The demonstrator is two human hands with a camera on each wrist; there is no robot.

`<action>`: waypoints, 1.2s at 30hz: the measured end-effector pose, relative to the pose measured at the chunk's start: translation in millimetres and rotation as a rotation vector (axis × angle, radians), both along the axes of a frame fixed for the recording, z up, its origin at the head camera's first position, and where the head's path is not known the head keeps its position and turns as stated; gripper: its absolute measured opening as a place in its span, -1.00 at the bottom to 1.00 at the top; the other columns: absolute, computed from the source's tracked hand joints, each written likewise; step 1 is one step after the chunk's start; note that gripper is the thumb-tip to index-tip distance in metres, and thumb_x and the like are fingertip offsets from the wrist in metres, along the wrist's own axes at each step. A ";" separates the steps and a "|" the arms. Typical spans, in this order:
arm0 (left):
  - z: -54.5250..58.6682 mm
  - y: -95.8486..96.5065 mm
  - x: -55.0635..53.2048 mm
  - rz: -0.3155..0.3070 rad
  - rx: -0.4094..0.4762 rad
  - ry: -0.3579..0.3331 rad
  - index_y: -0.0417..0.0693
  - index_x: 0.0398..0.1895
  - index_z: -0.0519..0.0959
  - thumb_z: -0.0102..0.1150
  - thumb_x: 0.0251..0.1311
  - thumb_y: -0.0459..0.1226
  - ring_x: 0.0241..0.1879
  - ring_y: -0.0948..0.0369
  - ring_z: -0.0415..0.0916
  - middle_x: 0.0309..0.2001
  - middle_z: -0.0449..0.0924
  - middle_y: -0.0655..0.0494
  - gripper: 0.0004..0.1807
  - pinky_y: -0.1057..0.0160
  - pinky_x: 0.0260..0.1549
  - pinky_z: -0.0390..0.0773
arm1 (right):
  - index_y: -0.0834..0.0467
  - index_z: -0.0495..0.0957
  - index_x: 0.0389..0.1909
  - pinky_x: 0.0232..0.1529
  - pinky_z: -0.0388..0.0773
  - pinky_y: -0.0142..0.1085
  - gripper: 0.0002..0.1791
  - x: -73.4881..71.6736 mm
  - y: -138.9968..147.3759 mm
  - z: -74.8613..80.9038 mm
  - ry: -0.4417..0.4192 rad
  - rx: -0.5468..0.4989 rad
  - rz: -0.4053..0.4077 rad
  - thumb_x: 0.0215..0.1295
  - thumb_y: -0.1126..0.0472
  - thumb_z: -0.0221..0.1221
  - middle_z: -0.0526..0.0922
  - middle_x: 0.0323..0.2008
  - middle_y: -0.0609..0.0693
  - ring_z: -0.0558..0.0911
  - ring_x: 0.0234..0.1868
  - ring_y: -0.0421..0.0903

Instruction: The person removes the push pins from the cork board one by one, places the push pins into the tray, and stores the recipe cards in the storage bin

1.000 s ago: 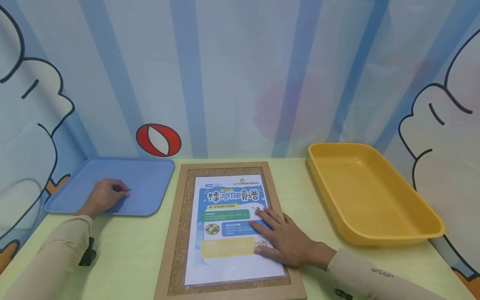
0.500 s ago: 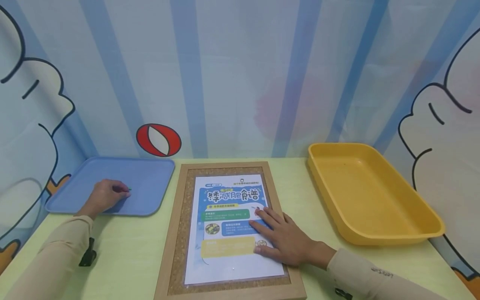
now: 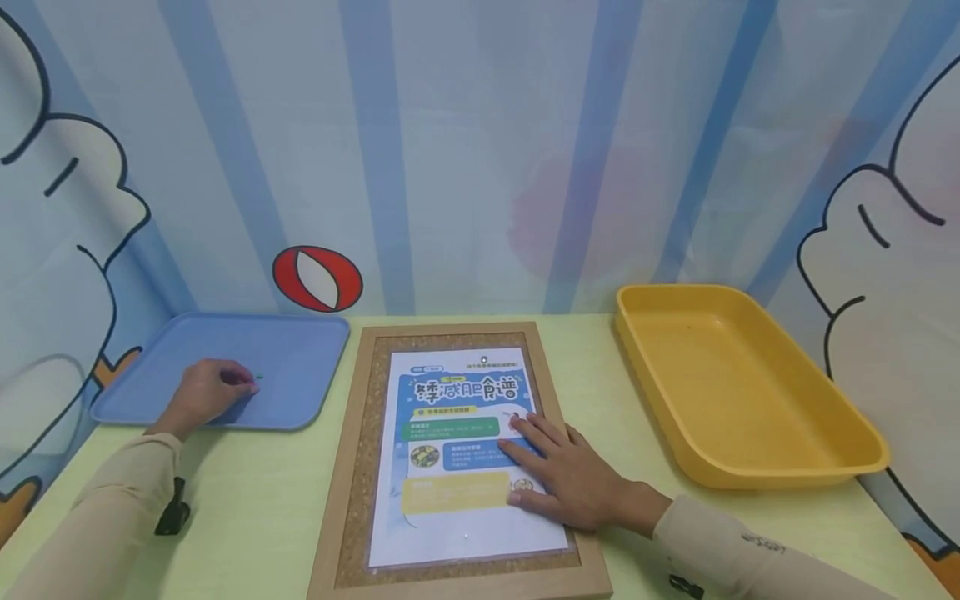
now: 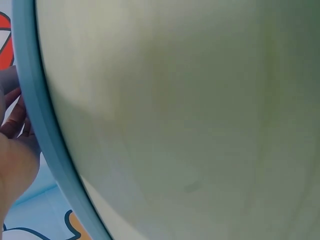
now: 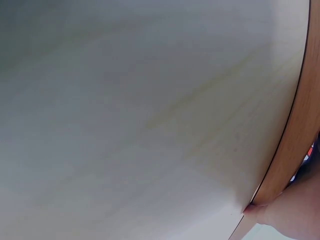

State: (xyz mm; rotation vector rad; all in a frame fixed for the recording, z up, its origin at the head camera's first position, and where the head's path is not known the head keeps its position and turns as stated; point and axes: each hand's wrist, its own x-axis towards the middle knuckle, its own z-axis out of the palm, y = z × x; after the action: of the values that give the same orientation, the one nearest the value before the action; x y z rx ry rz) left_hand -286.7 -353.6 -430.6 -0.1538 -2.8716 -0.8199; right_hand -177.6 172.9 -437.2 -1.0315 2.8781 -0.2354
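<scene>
On the blue tray [image 3: 300,350], my left hand [image 3: 206,392] reaches down with its fingers bent and fingertips near the surface. A tiny green thing [image 3: 259,377] lies just past the fingertips; its kind is too small to make out. Whether the fingers pinch anything cannot be seen. My right hand [image 3: 573,479] rests with spread, straight fingers on a printed sheet [image 3: 450,542] and on the right side of a wood-framed cork board [image 3: 352,500]. Small pin-like dots show at the sheet's top and bottom. In the left wrist view, part of the hand [image 4: 17,155] shows behind the tray's rim.
A deep yellow tray [image 3: 727,392] stands to the right of the board. All of it sits on a pale green tabletop [image 3: 247,508]. Behind rises a striped printed backdrop [image 3: 480,167], with cartoon figures at both sides.
The left hand's fingertips have shifted slightly to the left, and the green thing now shows a little apart from them. The right hand stays in place on the sheet.
</scene>
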 end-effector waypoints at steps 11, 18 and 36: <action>11.0 -0.4 3.7 0.057 0.048 -0.047 -0.44 -0.20 0.62 0.30 0.19 -0.31 -0.21 -0.13 0.58 -0.23 0.66 -0.35 -0.73 0.21 -0.37 0.46 | -0.11 0.14 0.55 0.39 0.10 0.34 -0.22 1.1 0.2 0.8 0.008 -0.012 0.006 0.42 -0.39 -0.16 0.04 0.60 0.05 -0.02 0.61 0.15; 26.8 12.4 -4.5 0.056 0.077 -0.077 -0.43 -0.08 0.60 0.27 0.25 -0.29 -0.23 -0.04 0.59 -0.18 0.66 -0.33 -0.67 0.19 -0.34 0.52 | -0.12 0.14 0.55 0.39 0.10 0.33 -0.22 0.7 0.1 0.2 0.012 -0.008 0.005 0.42 -0.40 -0.18 0.03 0.60 0.04 -0.03 0.61 0.15; 58.7 78.1 -26.6 -0.049 0.119 -0.099 -0.31 0.02 0.63 0.28 0.27 -0.18 -0.02 -0.11 0.58 -0.05 0.67 -0.27 -0.61 -0.01 -0.11 0.58 | -0.11 0.14 0.54 0.38 0.10 0.35 -0.22 1.1 -0.4 2.4 0.005 -0.008 0.005 0.42 -0.40 -0.16 0.05 0.59 0.05 -0.02 0.60 0.16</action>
State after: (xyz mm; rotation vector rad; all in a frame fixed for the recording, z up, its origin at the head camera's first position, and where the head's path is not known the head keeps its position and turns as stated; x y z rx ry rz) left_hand -313.3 -275.5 -371.9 -0.1745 -2.9096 -1.0326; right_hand -176.5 172.6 -434.8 -1.0412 2.8811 -0.2450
